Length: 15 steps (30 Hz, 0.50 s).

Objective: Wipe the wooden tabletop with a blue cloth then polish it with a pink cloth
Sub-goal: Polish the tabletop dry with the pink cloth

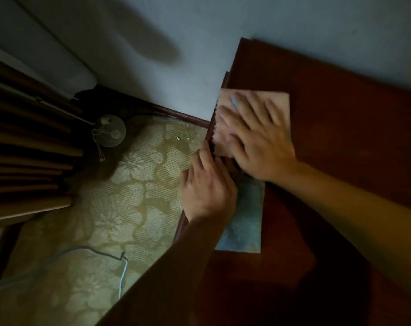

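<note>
Head view: my right hand [258,142] lies flat, fingers spread, on the square pink cloth [278,102], which I judge limp, light and best pinned under the palm, at the reddish wooden tabletop [340,137]'s left edge; I cannot tell my left hand [206,184]'s grip; the rectangular blue cloth [244,222] lies just beside it.

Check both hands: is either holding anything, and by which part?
Nothing is clearly gripped. The right hand presses flat on the pink cloth; the left hand rests at the tabletop edge by the blue cloth, grip unclear.
</note>
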Available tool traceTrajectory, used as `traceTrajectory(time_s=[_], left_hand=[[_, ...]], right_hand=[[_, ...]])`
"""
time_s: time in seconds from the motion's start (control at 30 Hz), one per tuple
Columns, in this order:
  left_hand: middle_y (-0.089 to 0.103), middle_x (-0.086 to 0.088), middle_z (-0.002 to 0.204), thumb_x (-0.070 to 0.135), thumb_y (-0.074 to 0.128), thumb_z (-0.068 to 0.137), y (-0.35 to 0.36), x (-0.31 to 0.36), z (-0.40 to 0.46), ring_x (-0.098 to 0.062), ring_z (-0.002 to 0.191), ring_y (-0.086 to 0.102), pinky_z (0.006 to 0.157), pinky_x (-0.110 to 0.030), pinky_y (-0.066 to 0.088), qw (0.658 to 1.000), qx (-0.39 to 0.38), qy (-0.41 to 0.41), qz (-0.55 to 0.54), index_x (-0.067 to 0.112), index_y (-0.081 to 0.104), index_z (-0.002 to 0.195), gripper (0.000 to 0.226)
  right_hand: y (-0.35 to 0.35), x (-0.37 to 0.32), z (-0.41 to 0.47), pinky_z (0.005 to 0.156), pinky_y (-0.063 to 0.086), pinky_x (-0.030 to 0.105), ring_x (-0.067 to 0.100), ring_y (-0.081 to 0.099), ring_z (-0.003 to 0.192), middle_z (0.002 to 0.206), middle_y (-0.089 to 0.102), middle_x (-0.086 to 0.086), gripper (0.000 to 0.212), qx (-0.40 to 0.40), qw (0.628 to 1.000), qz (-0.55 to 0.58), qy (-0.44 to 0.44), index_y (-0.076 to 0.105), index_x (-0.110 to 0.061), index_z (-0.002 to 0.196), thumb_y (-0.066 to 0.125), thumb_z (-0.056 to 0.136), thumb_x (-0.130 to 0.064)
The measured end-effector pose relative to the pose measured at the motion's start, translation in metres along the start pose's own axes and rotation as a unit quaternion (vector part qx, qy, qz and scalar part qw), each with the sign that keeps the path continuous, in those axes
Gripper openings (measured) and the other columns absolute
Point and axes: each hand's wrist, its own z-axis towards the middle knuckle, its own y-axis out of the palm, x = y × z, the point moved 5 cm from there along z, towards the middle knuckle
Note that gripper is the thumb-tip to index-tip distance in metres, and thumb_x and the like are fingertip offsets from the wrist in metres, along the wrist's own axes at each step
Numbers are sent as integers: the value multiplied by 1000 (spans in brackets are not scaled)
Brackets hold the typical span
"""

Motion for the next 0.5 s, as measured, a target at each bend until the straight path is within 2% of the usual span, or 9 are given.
traceTrajectory(time_s=[0.07, 0.13, 0.2, 0.37, 0.43, 0.5], left_hand=[[60, -9, 126, 26, 34, 104, -3, 2, 0, -28, 102, 65, 94, -41, 40, 1000, 0, -4, -13, 10, 37, 146, 45], [60, -10, 127, 23, 36, 103, -2, 3, 0, -28, 104, 65, 94, -42, 43, 1000, 0, 3, -18, 9, 37, 145, 45], [61, -12, 125, 22, 37, 102, -1, 2, 1, -29, 104, 65, 93, -44, 46, 1000, -2, -1, -27, 7, 40, 143, 44], [62, -12, 119, 29, 40, 95, -1, 2, 1, -30, 100, 65, 87, -43, 50, 999, -9, 8, -30, 4, 40, 136, 48], [62, -13, 117, 29, 37, 96, -1, 2, 3, -31, 98, 65, 85, -43, 51, 1000, 1, 5, -28, 3, 44, 135, 48], [62, -14, 118, 26, 36, 99, -1, 3, 3, -33, 98, 65, 86, -44, 50, 1000, -2, 0, -29, 3, 44, 138, 46]], right_hand=[[-8, 25, 37, 126, 11, 46, 26, 11, 157, 170, 18, 5, 59, 11, 999, -3, 36, 27, -30, 161, 21, 104, -45], [-14, 42, 65, 126, 7, 45, 25, 7, 158, 171, 12, 4, 59, 18, 994, 8, 110, 22, -29, 162, 21, 105, -44], [-12, 30, 66, 126, 6, 47, 27, 6, 158, 171, 10, 6, 61, 18, 991, 9, 132, 20, -27, 162, 18, 104, -44], [4, -32, -11, 124, 17, 55, 30, 11, 157, 169, 19, 8, 58, 16, 1000, 3, -16, 30, -26, 160, 24, 105, -43], [3, -23, -1, 124, 17, 54, 29, 13, 157, 169, 21, 8, 58, 2, 999, -3, -43, 33, -27, 159, 27, 103, -44], [-5, 0, 33, 125, 14, 49, 27, 13, 157, 169, 21, 6, 58, 10, 1000, -8, -20, 34, -29, 158, 26, 104, -45]])
